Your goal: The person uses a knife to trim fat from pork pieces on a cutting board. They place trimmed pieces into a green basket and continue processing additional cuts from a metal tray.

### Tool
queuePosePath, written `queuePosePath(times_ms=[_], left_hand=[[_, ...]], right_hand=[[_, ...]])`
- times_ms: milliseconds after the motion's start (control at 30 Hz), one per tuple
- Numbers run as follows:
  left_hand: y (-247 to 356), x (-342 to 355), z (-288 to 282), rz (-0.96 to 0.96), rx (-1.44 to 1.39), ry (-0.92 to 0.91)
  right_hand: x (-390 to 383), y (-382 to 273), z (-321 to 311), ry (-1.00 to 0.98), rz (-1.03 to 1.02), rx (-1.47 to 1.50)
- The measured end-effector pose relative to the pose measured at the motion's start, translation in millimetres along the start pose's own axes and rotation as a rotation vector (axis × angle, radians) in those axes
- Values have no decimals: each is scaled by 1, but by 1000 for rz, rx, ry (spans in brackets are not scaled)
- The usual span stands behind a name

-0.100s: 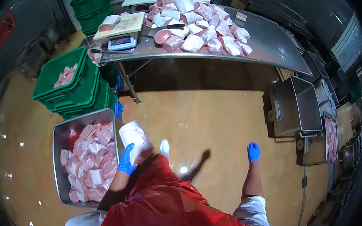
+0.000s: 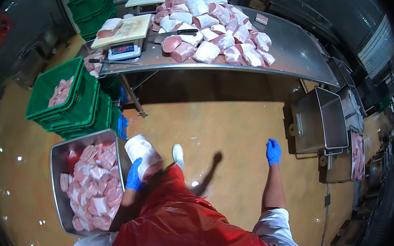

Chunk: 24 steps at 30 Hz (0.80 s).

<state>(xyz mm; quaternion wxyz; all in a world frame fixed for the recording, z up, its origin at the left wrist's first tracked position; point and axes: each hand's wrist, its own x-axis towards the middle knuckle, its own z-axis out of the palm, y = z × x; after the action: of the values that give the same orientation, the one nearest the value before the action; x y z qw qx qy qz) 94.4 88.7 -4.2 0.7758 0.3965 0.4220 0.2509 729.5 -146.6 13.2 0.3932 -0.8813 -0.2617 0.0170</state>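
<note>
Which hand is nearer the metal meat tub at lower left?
Left: the left hand, holding meat, is just right of the tub; the right hand is much farther right.

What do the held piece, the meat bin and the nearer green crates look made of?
Held piece: raw meat, pink at the cut end, with a pale, probably fatty covering. Meat bin: likely stainless steel, from its smooth grey walls and bright rim. Nearer green crates: probably moulded plastic, given their even colour and sheen.

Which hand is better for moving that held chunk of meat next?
Probably the left hand: it holds the chunk. The right hand is off to the right, apart from the chunk, with nothing visible in it.
</note>
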Motion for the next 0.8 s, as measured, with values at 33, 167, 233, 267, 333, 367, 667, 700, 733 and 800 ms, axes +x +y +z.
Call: queuePosePath(times_ms=[33,167,233,267,333,367,667,700,733,800], left_hand=[[-38,-16,-18,-95,-279,64],[59,95,-2,-16,-634,34],[127,159,0,69,-528,56],[158,180,8,113,-444,68],[198,249,-14,147,-428,59],[222,276,-5,156,-452,70],[311,534,-41,1140,1147,402],[324,556,-52,720,448,397],[332,575,-36,265,-254,337],[329,583,-39,339,239,557]], right_hand=[[-26,-21,32,-59,-44,-79],[11,-108,131,-41,-293,-204],[37,-168,168,-150,-409,-259],[44,-193,179,-169,-452,-252],[86,-275,214,-195,-567,-197],[103,-305,226,-196,-605,-174],[267,-544,412,-180,-1089,-11],[272,-574,429,-152,-1095,-59],[285,-579,443,-119,-1088,-143],[304,-585,471,-246,-1075,-240]])
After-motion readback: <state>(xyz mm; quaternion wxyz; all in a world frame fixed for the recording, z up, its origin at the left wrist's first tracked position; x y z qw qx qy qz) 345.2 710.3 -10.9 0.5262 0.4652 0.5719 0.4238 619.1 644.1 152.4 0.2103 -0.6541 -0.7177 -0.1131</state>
